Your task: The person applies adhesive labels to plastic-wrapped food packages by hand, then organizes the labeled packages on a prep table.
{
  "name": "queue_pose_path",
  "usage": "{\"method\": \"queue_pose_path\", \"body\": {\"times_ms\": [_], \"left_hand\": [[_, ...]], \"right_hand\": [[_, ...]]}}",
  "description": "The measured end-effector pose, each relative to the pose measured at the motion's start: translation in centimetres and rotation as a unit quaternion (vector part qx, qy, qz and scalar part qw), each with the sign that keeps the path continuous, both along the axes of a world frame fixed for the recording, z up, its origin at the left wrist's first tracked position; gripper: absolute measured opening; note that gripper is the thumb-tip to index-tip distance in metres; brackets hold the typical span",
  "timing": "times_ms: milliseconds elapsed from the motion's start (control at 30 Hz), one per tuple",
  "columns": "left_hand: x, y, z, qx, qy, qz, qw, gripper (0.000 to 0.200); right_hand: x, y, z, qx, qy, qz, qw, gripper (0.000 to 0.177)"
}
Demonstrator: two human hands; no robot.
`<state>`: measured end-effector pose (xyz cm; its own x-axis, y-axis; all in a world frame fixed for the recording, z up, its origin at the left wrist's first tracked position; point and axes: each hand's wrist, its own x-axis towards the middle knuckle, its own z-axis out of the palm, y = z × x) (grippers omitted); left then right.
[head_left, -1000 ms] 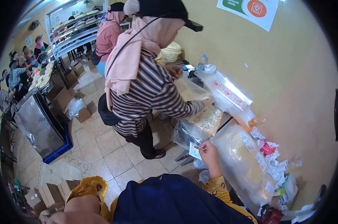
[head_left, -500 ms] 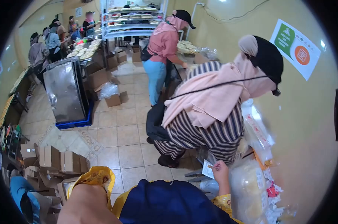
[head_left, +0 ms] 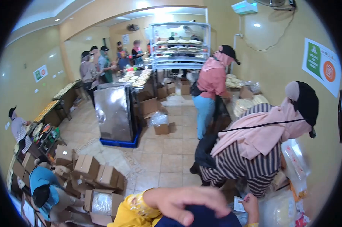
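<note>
My left hand [head_left: 195, 202] reaches across my dark blue apron [head_left: 203, 217] from a yellow sleeve [head_left: 135, 210]. Its fingers are curved and spread, thumb apart, with nothing seen in them. At the lower right, my right hand [head_left: 250, 206] pinches a small white printed label [head_left: 239, 204] between thumb and fingertips. Clear plastic-wrapped packs [head_left: 278, 210] lie just right of that hand. A co-worker in a striped top [head_left: 250, 172] and pink head covering bends over close in front of it; that person's hands are hidden.
Cardboard boxes [head_left: 87, 166] are heaped at the left, with a bending person in blue [head_left: 46, 185] beside them. A tall metal stack [head_left: 114, 113] stands on a blue base. Farther back are a rack [head_left: 180, 65] with trays, a co-worker in pink [head_left: 212, 81] and several others.
My view has tilted up and swung left. My left hand has come from the lower left to the front of my apron. My right hand still holds the label.
</note>
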<state>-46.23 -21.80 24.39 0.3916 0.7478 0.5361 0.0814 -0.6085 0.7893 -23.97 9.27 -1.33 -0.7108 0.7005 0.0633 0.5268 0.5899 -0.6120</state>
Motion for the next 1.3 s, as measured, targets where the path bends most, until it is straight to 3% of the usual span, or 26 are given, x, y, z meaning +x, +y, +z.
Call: {"method": "queue_pose_path", "body": {"times_ms": [67, 167, 233, 300, 467, 1000, 1067, 1100, 1200, 1233, 1300], "left_hand": [[1.6, 1.2, 0.8, 0.155, -0.141, 0.033, 0.977, 0.077], [4.5, 1.6, 4.0, 0.184, -0.278, -0.151, 0.931, 0.074], [5.8, 3.1, 5.2, 0.189, -0.306, -0.232, 0.904, 0.072], [6.9, 4.1, 5.1, 0.184, -0.305, -0.263, 0.897, 0.07], [8.0, 5.5, 3.5, 0.166, -0.262, -0.274, 0.911, 0.063], [5.0, 5.2, -5.0, 0.041, -0.081, -0.177, 0.98, 0.043], [4.5, 4.6, -5.1, 0.041, -0.075, -0.173, 0.981, 0.041], [4.2, 4.3, -5.0, 0.046, -0.075, -0.171, 0.981, 0.04], [3.9, 3.7, -4.7, 0.079, -0.085, -0.178, 0.977, 0.036], [3.9, 3.4, -4.4, 0.098, -0.089, -0.183, 0.974, 0.035], [3.8, 3.0, -3.9, 0.136, -0.099, -0.202, 0.965, 0.033]], "right_hand": [[0.3, -0.6, 0.0, -0.008, -0.012, 0.001, 1.0, 0.011], [1.3, -1.6, 0.0, -0.031, 0.005, -0.008, 0.999, 0.011], [1.9, -2.3, 0.1, -0.044, 0.017, -0.017, 0.999, 0.011], [2.1, -3.0, 0.0, -0.066, 0.036, -0.036, 0.997, 0.012], [5.0, -1.6, -3.2, -0.019, -0.044, -0.007, 0.999, 0.015], [6.6, -3.2, -3.0, -0.044, -0.087, 0.031, 0.995, 0.014], [6.4, -2.2, -4.3, -0.009, -0.067, 0.042, 0.997, 0.015], [6.6, -1.9, -4.7, -0.045, -0.061, 0.031, 0.997, 0.016], [5.5, -2.5, -3.0, -0.032, -0.104, 0.056, 0.993, 0.014], [5.9, -0.9, -6.2, -0.077, -0.113, 0.091, 0.986, 0.013], [5.4, -0.5, -6.9, -0.116, -0.11, 0.086, 0.983, 0.016]]}}
